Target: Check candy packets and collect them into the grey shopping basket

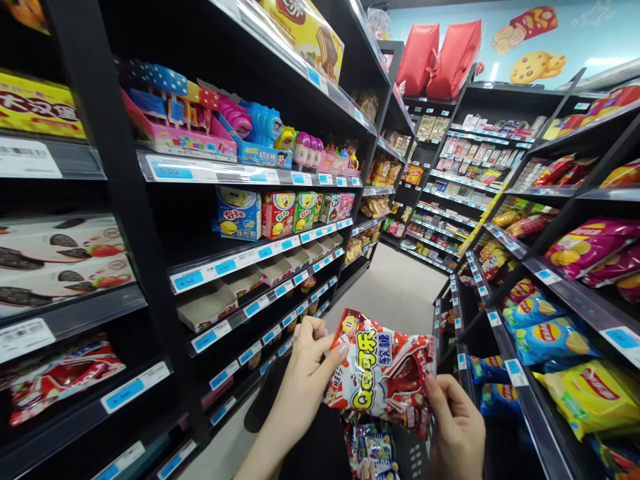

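Note:
A red and white bag of gummy candy (pixel 383 373) is stretched between both hands, its printed front turned up towards me. My left hand (pixel 315 350) pinches its left edge, thumb on top and fingers partly hidden behind. Its right edge is gripped by my right hand (pixel 453 413), thumb on the front. Below the bag, several small patterned packets (pixel 373 450) lie in a dark container (pixel 415 453) with small holes in its side. A similar red candy bag (pixel 65 380) rests on the lower shelf at far left.
Black shelving (pixel 170 227) on the left carries boxed sweets and lollipops, with open cardboard trays (pixel 207 303) lower down. Chip bags (pixel 550 340) fill the right-hand shelves. A pale floor aisle (pixel 395 280) runs between them towards the back shelves. Red bags (pixel 455 60) stand high up.

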`<state>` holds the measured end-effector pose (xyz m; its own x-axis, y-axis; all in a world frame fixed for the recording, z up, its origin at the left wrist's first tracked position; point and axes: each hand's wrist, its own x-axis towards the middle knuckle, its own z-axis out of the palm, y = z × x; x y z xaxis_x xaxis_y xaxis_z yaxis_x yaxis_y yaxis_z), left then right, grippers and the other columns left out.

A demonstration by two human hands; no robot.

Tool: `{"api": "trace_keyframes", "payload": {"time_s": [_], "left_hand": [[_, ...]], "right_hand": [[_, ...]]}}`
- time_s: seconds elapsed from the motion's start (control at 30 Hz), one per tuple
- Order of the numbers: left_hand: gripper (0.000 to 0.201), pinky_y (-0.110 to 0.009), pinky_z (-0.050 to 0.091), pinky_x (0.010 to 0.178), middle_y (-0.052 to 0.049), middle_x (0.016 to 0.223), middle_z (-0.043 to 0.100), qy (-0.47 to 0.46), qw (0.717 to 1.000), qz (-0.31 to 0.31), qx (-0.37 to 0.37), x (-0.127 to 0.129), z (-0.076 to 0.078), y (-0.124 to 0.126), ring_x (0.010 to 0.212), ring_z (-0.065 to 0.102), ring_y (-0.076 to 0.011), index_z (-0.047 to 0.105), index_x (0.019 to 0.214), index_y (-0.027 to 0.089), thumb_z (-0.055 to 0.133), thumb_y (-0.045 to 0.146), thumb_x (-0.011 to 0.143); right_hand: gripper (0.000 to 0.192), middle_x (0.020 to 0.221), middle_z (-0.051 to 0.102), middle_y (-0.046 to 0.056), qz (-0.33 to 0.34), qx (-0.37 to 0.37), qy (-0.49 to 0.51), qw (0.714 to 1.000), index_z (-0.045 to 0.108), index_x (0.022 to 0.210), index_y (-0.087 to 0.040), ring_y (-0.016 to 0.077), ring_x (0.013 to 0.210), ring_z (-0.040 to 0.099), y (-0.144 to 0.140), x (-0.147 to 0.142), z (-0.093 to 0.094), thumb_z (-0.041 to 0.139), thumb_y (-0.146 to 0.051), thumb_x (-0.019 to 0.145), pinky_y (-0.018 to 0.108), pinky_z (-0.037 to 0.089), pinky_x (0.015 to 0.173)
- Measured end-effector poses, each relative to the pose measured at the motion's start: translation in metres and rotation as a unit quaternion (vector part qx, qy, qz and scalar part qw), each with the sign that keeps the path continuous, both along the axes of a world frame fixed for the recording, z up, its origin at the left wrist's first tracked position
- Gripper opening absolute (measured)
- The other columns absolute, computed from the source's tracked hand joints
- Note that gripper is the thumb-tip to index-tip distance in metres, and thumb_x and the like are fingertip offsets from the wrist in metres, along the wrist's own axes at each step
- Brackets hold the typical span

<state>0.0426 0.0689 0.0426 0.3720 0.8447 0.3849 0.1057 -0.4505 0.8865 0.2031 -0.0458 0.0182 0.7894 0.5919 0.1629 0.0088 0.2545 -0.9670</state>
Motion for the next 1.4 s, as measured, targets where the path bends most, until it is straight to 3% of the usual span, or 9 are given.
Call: {"api": "trace_keyframes", "payload": {"time_s": [0.53, 0.63, 0.73, 0.87, 1.0, 1.07, 1.2, 1.3, 1.4], "left_hand": [[0.041, -0.034, 0.042, 0.081, -0.004, 0.092, 0.035, -0.038, 0.996, -0.043, -0.065, -0.002, 0.0, -0.001, 0.088, 0.045, -0.0226, 0.055, 0.063, 0.018, 0.043, 0.048, 0.088], [0.04, -0.037, 0.044, 0.082, -0.004, 0.089, 0.038, 0.003, 0.999, 0.015, -0.039, 0.006, -0.001, -0.004, 0.084, 0.049, -0.0234, 0.053, 0.062, 0.019, 0.042, 0.047, 0.088], [0.029, -0.043, 0.045, 0.085, -0.009, 0.103, 0.046, 0.039, 0.993, 0.102, -0.044, 0.02, -0.003, -0.017, 0.088, 0.055, -0.027, 0.061, 0.093, 0.019, 0.046, 0.043, 0.086], [0.056, -0.044, 0.037, 0.105, -0.014, 0.131, 0.051, -0.075, 0.981, -0.074, -0.163, 0.033, -0.003, -0.04, 0.119, 0.052, -0.0296, 0.044, 0.136, 0.02, 0.045, 0.049, 0.089], [0.059, -0.042, 0.035, 0.11, -0.015, 0.127, 0.062, -0.277, 0.882, -0.23, -0.304, 0.037, -0.006, -0.042, 0.124, 0.052, -0.0309, 0.05, 0.134, 0.015, 0.053, 0.05, 0.087], [0.06, -0.044, 0.042, 0.103, -0.016, 0.122, 0.065, -0.333, 0.835, -0.257, -0.356, 0.035, -0.008, -0.034, 0.115, 0.059, -0.0325, 0.052, 0.133, 0.013, 0.064, 0.041, 0.081], [0.078, -0.044, 0.058, 0.076, -0.017, 0.117, 0.068, -0.311, 0.791, -0.342, -0.401, 0.022, -0.009, -0.022, 0.097, 0.068, -0.0337, 0.043, 0.139, 0.019, 0.077, 0.021, 0.069], [0.087, -0.038, 0.06, 0.062, -0.015, 0.124, 0.064, -0.26, 0.789, -0.374, -0.413, 0.012, -0.009, -0.021, 0.094, 0.069, -0.0315, 0.031, 0.146, 0.029, 0.075, 0.018, 0.072], [0.097, -0.034, 0.059, 0.069, -0.01, 0.134, 0.057, -0.23, 0.811, -0.377, -0.385, 0.008, -0.008, -0.021, 0.103, 0.065, -0.0287, 0.016, 0.149, 0.037, 0.074, 0.02, 0.074]], "right_hand": [[0.037, 0.054, 0.047, -0.005, 0.03, 0.017, 0.042, 0.999, 0.055, 0.062, -0.018, 0.0108, 0.053, 0.04, 0.002, 0.001, -0.008, 0.073, -0.048, 0.073, 0.019, 0.034, 0.049], [0.036, 0.055, 0.048, -0.005, -0.035, 0.016, -0.043, 0.998, 0.055, 0.062, -0.019, 0.0104, 0.05, 0.039, 0.001, -0.008, -0.003, 0.068, -0.049, 0.077, 0.021, 0.032, 0.047], [0.029, 0.054, 0.047, -0.005, -0.154, 0.041, -0.217, 0.963, 0.058, 0.064, -0.019, 0.0093, 0.046, 0.038, 0.006, -0.027, 0.004, 0.064, -0.04, 0.084, 0.022, 0.03, 0.046], [0.015, 0.057, 0.055, -0.003, -0.2, 0.067, -0.46, 0.862, 0.063, 0.074, -0.02, 0.0115, 0.049, 0.046, 0.023, -0.048, 0.01, 0.06, -0.021, 0.088, 0.024, 0.035, 0.053], [0.021, 0.062, 0.058, 0.002, -0.028, 0.092, -0.538, 0.838, 0.061, 0.071, -0.02, 0.0173, 0.065, 0.052, 0.028, -0.049, 0.014, 0.052, -0.009, 0.087, 0.028, 0.042, 0.062], [0.021, 0.065, 0.062, 0.002, 0.013, 0.124, -0.518, 0.846, 0.065, 0.075, -0.023, 0.0204, 0.076, 0.056, 0.022, -0.041, 0.015, 0.052, -0.009, 0.084, 0.032, 0.045, 0.07], [0.026, 0.099, 0.067, 0.005, -0.123, 0.105, -0.34, 0.927, 0.07, 0.103, -0.027, 0.0248, 0.096, 0.058, 0.002, -0.007, 0.007, 0.069, -0.021, 0.077, 0.039, 0.045, 0.083], [0.061, 0.118, 0.062, 0.011, -0.022, 0.075, -0.095, 0.992, 0.054, 0.13, -0.029, 0.0272, 0.096, 0.065, -0.008, 0.011, 0.002, 0.075, -0.036, 0.073, 0.038, 0.053, 0.074], [0.07, 0.107, 0.07, 0.007, 0.055, 0.09, 0.028, 0.994, 0.045, 0.137, -0.032, 0.0255, 0.091, 0.07, -0.015, 0.01, 0.002, 0.075, -0.037, 0.074, 0.036, 0.056, 0.072]]}}
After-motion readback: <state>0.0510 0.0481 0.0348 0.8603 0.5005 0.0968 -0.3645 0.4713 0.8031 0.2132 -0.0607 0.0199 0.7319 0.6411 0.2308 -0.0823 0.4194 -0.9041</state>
